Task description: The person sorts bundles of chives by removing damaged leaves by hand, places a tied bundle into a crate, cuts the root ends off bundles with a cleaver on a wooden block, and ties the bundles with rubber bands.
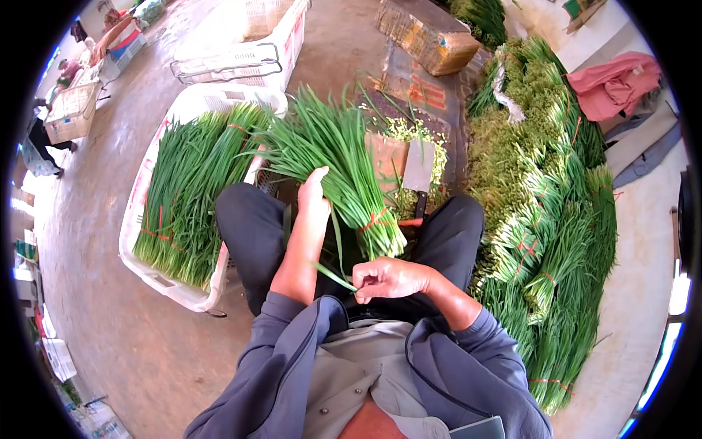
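Note:
A large bunch of long green stalks (340, 157), tied near its pale cut ends with a red band, lies slantwise above my lap. My left hand (314, 196) is wrapped round its left side, partly hidden by the leaves. Below the cut ends, my right hand (382, 280) is closed in a pinch on a loose green leaf (335, 276). Beyond the bunch, a cleaver (418, 167) with a dark handle rests by a wooden block (386, 157), among pale trimmings (409, 130).
A white crate (133, 219) of banded green bunches stands left of my knee. Farther off is another white crate (292, 44). A cardboard box (439, 47) lies ahead. Piled bunches (541, 219) line the right, with a pink garment (618, 84) beyond. A person (42, 139) is far left.

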Demonstrator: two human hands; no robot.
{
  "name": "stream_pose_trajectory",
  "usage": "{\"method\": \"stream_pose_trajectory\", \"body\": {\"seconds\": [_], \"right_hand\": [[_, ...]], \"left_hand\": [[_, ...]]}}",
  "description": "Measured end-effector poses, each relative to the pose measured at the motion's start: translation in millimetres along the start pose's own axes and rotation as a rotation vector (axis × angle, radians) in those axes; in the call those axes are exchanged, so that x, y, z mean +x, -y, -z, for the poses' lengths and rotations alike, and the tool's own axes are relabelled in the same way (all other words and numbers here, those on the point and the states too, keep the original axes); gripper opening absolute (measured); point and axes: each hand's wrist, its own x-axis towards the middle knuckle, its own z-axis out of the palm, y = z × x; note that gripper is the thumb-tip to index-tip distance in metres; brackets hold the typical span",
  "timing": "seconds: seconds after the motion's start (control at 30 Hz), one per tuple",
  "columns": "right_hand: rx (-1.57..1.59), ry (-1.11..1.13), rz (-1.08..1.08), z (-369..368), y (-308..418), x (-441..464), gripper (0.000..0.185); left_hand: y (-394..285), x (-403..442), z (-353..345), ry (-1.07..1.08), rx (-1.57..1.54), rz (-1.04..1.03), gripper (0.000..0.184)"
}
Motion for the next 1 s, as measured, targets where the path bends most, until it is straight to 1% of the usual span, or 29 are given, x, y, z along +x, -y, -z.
{"method": "stream_pose_trajectory", "body": {"seconds": [0.03, 0.07, 0.1, 0.13, 0.2, 0.27, 0.3, 0.33, 0.4, 0.43, 0.47, 0.53, 0.57, 0.6, 0.67, 0.73, 0.8, 0.83, 0.87, 0.93, 1.0], "right_hand": [[0.037, -0.064, 0.077, -2, -14, 3, 0.016], [0.037, -0.064, 0.076, 1, -16, 8, 0.016], [-0.206, -0.293, 0.035, 8, -14, 11, 0.018], [-0.449, -0.513, -0.004, 15, -14, 18, 0.023], [-0.681, -0.839, 0.123, 41, -54, 46, 0.030], [-0.753, -1.163, 0.223, 59, -63, 80, 0.029], [-0.744, -1.152, 0.243, 59, -62, 80, 0.026], [-0.743, -1.152, 0.246, 62, -60, 83, 0.026], [-0.790, -1.139, 0.090, 68, -60, 89, 0.025], [-0.812, -1.127, 0.135, 72, -61, 90, 0.022], [-0.821, -1.114, 0.138, 75, -63, 91, 0.022], [-0.824, -1.117, 0.151, 77, -69, 87, 0.022], [-0.873, -1.137, 0.189, 80, -73, 82, 0.018], [-0.873, -1.137, 0.188, 79, -72, 80, 0.018], [-0.064, -1.080, 0.005, 76, -71, 75, 0.014], [-0.062, -1.091, 0.028, 73, -73, 75, 0.012], [0.350, -1.138, 0.201, 68, -76, 73, 0.010], [0.524, -1.170, 0.282, 63, -81, 66, 0.006], [0.373, -1.167, 0.196, 57, -85, 55, 0.005], [0.328, -1.153, 0.209, 50, -90, 50, 0.005], [0.286, -1.091, 0.288, 36, -95, 43, 0.006]], "left_hand": [[2, 0, -5, -0.043, 0.014, -0.066, 0.023], [1, -1, -10, -0.085, 0.029, -0.138, 0.023], [4, 7, -3, -0.050, 0.078, -0.172, 0.025], [5, 15, 4, -0.050, -0.039, -0.140, 0.027], [8, 30, 18, -0.050, -0.032, -0.173, 0.026], [13, 27, 18, -0.102, 0.025, -0.255, 0.025], [13, 26, 18, -0.120, 0.022, -0.255, 0.030], [12, 27, 18, -0.120, 0.023, -0.258, 0.030], [11, 24, 15, -0.020, 0.017, -0.194, 0.032], [17, 20, 12, -0.038, 0.018, -0.323, 0.030], [13, 19, 9, -0.043, 0.006, -0.330, 0.030], [9, 15, 5, -0.024, -0.024, -0.205, 0.029], [12, 12, 4, -0.052, 0.000, -0.265, 0.029], [11, 15, 6, -0.052, -0.001, -0.265, 0.029], [10, 21, 10, -0.096, -0.073, -0.186, 0.038], [8, 13, 2, -0.102, -0.076, -0.172, 0.040], [11, 11, -1, -0.194, 0.036, -0.318, 0.034], [13, 14, 0, -0.197, 0.029, -0.317, 0.034], [12, 18, 2, -0.196, 0.045, -0.331, 0.037], [9, 21, -1, -0.191, 0.064, -0.349, 0.040], [9, 24, 4, -0.238, 0.043, -0.316, 0.049]]}}
